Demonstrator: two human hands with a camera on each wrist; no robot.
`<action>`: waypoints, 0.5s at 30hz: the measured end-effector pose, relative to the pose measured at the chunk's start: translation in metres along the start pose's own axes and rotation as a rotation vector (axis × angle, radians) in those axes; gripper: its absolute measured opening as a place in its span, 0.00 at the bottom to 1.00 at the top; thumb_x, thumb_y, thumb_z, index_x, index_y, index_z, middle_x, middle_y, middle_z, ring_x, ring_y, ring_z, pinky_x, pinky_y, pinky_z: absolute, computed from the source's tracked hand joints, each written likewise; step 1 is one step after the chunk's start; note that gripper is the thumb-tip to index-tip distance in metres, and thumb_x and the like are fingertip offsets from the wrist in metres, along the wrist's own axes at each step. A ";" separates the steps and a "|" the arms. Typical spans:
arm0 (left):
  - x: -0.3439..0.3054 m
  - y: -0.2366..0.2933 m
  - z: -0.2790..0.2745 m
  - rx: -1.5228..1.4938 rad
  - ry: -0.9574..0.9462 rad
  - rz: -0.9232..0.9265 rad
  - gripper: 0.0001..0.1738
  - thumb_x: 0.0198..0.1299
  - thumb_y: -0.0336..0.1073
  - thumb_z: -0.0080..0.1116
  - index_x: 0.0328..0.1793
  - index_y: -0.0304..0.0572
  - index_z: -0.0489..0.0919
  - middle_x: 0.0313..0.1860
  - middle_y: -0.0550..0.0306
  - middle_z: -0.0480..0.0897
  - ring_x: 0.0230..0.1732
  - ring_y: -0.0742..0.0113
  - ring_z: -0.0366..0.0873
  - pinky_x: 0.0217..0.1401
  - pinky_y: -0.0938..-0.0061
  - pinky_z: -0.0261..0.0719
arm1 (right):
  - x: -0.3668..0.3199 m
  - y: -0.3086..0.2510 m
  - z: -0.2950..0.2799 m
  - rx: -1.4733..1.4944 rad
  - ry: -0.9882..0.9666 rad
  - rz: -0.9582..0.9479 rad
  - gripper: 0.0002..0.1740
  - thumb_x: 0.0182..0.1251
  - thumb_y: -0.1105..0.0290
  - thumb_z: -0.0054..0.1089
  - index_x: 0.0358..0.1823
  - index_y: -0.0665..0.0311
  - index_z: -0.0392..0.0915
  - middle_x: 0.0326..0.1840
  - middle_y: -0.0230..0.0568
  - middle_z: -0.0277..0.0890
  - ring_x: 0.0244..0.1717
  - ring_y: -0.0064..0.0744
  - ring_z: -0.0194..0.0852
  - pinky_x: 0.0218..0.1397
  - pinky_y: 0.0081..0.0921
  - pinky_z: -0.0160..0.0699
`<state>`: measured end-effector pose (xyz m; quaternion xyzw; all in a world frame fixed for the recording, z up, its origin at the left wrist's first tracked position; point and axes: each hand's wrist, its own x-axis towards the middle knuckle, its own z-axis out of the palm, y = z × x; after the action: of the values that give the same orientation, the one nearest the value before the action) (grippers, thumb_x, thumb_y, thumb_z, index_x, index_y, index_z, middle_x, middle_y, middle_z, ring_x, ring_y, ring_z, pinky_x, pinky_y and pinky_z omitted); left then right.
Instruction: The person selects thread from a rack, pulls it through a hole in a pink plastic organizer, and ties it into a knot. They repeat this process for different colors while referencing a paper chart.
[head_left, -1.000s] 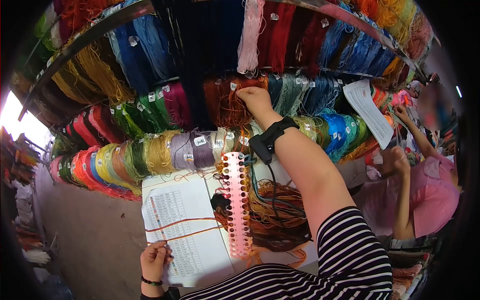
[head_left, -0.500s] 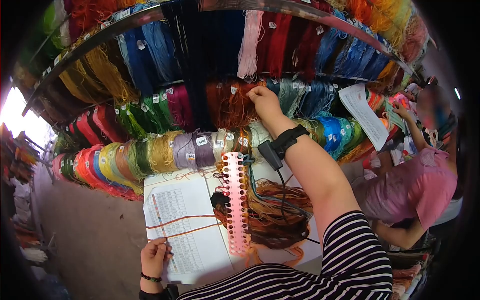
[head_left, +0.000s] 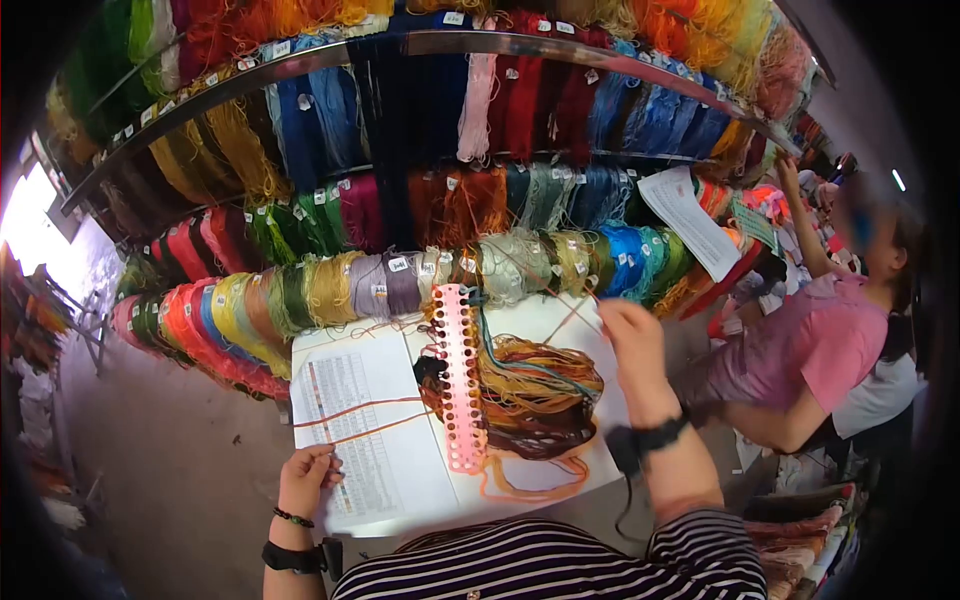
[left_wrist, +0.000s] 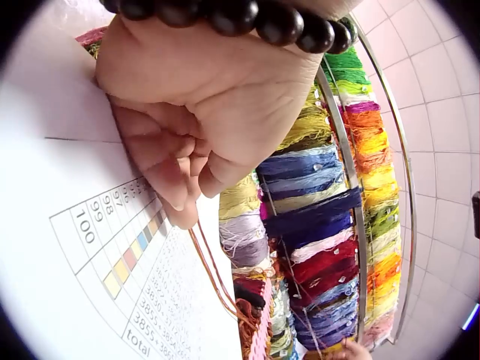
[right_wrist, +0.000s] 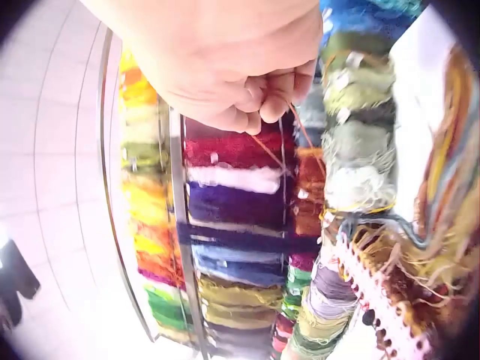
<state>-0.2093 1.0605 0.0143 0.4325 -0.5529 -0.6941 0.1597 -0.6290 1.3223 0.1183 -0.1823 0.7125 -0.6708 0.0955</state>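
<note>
My left hand (head_left: pixel 305 478) is over the printed chart (head_left: pixel 365 440), pinching rust-brown threads (left_wrist: pixel 212 271) between thumb and fingertips. These strands run right to a pink thread card (head_left: pixel 460 390) with holes along both edges. Brown, tan, orange and grey-blue floss (head_left: pixel 540 400) hangs from the card and spreads over the white board. My right hand (head_left: pixel 635 340) is raised beyond the board's right side and pinches a thin orange thread (right_wrist: pixel 309 135). In the right wrist view that thread stretches toward the rust-orange skeins (right_wrist: pixel 308 187) on the rack.
Labelled skeins hang in tiers ahead, including navy skeins (head_left: pixel 395 130) and a lower row with lilac skeins (head_left: pixel 370 280). A metal rail (head_left: pixel 520 45) crosses above. A printed sheet (head_left: pixel 690 220) hangs at the right, near a person in a pink shirt (head_left: pixel 800 340).
My right hand has left the rust-orange skeins and come down and to the right, drawing a thread along. My left hand keeps its pinch over the chart. The person at right has raised an arm.
</note>
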 end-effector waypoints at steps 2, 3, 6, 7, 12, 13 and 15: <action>0.000 0.007 0.000 -0.021 -0.043 -0.024 0.11 0.68 0.31 0.51 0.52 0.32 0.77 0.37 0.55 0.82 0.30 0.73 0.80 0.32 0.82 0.77 | -0.056 0.009 -0.058 0.096 0.193 0.165 0.06 0.62 0.72 0.61 0.35 0.68 0.81 0.33 0.31 0.77 0.30 0.20 0.69 0.35 0.18 0.68; -0.003 0.012 0.001 -0.023 -0.061 -0.028 0.11 0.68 0.31 0.50 0.52 0.32 0.77 0.37 0.55 0.82 0.30 0.73 0.80 0.32 0.82 0.77 | -0.084 0.020 -0.092 0.168 0.236 0.193 0.07 0.61 0.72 0.62 0.38 0.68 0.81 0.33 0.31 0.77 0.30 0.20 0.70 0.34 0.18 0.69; -0.012 0.036 0.006 0.010 -0.104 -0.015 0.12 0.68 0.33 0.51 0.53 0.34 0.77 0.39 0.57 0.82 0.31 0.73 0.80 0.33 0.82 0.78 | -0.160 0.064 -0.200 0.200 0.659 0.240 0.09 0.61 0.70 0.63 0.42 0.64 0.80 0.32 0.31 0.77 0.23 0.22 0.69 0.29 0.17 0.71; -0.016 0.045 0.009 0.015 -0.107 -0.010 0.13 0.68 0.33 0.51 0.53 0.34 0.77 0.40 0.57 0.82 0.32 0.73 0.80 0.33 0.82 0.78 | -0.188 0.058 -0.228 0.219 0.852 0.345 0.08 0.62 0.69 0.62 0.41 0.62 0.80 0.33 0.30 0.77 0.25 0.21 0.69 0.27 0.17 0.69; -0.029 0.086 0.043 0.074 -0.177 0.060 0.16 0.67 0.38 0.54 0.56 0.38 0.76 0.43 0.57 0.81 0.35 0.73 0.79 0.34 0.80 0.77 | -0.229 0.021 -0.257 -0.296 0.646 0.120 0.08 0.65 0.68 0.61 0.40 0.65 0.81 0.33 0.27 0.77 0.33 0.16 0.67 0.38 0.17 0.67; -0.030 0.093 0.057 0.096 -0.236 0.101 0.16 0.67 0.39 0.54 0.57 0.39 0.75 0.46 0.57 0.82 0.37 0.73 0.79 0.35 0.80 0.76 | -0.217 -0.004 -0.210 -0.342 0.446 0.009 0.09 0.67 0.70 0.59 0.42 0.68 0.81 0.34 0.30 0.78 0.36 0.17 0.71 0.42 0.18 0.71; -0.035 0.110 0.095 0.243 -0.374 0.215 0.17 0.66 0.38 0.55 0.58 0.40 0.75 0.50 0.59 0.82 0.37 0.74 0.79 0.36 0.81 0.75 | -0.204 -0.041 -0.132 -0.237 0.069 0.117 0.09 0.66 0.72 0.59 0.42 0.70 0.81 0.35 0.31 0.80 0.35 0.20 0.75 0.41 0.20 0.75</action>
<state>-0.2912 1.1073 0.1301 0.2511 -0.6950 -0.6696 0.0744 -0.4871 1.5213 0.1480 -0.1275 0.7989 -0.5813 0.0877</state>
